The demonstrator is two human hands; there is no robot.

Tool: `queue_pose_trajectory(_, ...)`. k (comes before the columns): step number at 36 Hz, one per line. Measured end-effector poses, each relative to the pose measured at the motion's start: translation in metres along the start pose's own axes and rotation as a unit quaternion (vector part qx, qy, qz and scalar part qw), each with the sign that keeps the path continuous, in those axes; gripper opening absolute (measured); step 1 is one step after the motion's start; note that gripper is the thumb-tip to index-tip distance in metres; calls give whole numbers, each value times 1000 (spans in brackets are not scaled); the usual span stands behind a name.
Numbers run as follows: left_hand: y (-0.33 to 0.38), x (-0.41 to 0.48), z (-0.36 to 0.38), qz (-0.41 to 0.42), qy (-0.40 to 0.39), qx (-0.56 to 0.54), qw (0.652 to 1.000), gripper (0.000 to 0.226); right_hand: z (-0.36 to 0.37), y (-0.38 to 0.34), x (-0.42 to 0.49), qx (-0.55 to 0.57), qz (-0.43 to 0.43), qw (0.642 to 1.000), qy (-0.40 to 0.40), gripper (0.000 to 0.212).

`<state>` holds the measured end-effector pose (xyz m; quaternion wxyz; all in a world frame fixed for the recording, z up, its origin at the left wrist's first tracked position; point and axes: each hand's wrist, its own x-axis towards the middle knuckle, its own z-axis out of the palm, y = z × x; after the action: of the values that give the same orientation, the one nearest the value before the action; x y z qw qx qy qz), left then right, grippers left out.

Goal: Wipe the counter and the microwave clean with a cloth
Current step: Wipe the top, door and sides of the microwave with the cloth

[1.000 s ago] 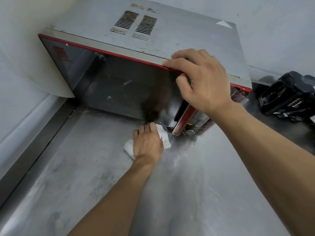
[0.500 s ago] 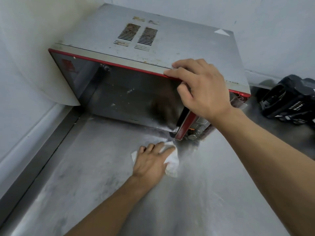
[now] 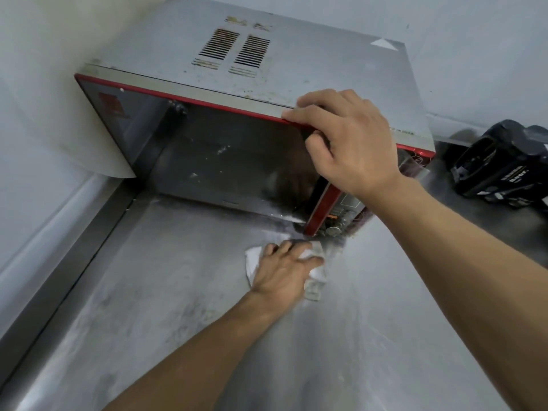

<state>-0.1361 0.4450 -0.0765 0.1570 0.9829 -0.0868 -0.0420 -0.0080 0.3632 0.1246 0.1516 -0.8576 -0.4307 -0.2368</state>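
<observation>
Cloth [image 3: 316, 275] lies on the desk [image 3: 370, 336] right by the microwave [image 3: 311, 54] front corner, pressed flat under my left grip [image 3: 284, 271] with fingers spread, while my right grip [image 3: 353, 146] curls round the microwave's top edge; I think I'm wiping the desk, and next I should slide the cloth sideways, pressing hard.

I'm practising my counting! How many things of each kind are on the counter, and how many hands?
Microwave: 1
Cloth: 1
Black gadget: 1
Hands: 2, left hand and right hand
Total: 5
</observation>
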Motion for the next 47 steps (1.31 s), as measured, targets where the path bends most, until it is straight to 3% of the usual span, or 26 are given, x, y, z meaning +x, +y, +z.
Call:
queue_pose_trajectory(4,20,11,0,-119,19,19,993,64,1,-1,-1,3,1,1000,14,41)
queue_pose_trajectory(8,36,23,0,-177,23,16,984,59,4,-1,-1,3,-1,1000,27,41)
queue_pose_trajectory(12,33,26,-3,-170,12,16,985,58,3,-1,-1,4,6,1000,23,41)
queue_pose_trajectory(22,2,-20,-21,-56,-67,31,996,57,1,0,-1,6,2,1000,17,42)
queue_pose_trajectory(27,-41,-32,-22,-147,-13,48,988,68,2,1,-2,5,0,1000,21,43)
queue_pose_trajectory(31,-50,-27,-14,-227,34,53,972,55,3,1,-2,-1,-2,1000,21,43)
queue_pose_trajectory(41,-41,-72,10,-131,84,55,986,58,1,3,-3,-15,-15,1000,6,42)
queue_pose_trajectory(47,-58,-22,-1,-186,85,40,978,42,1,4,-3,-17,-14,1000,4,43)
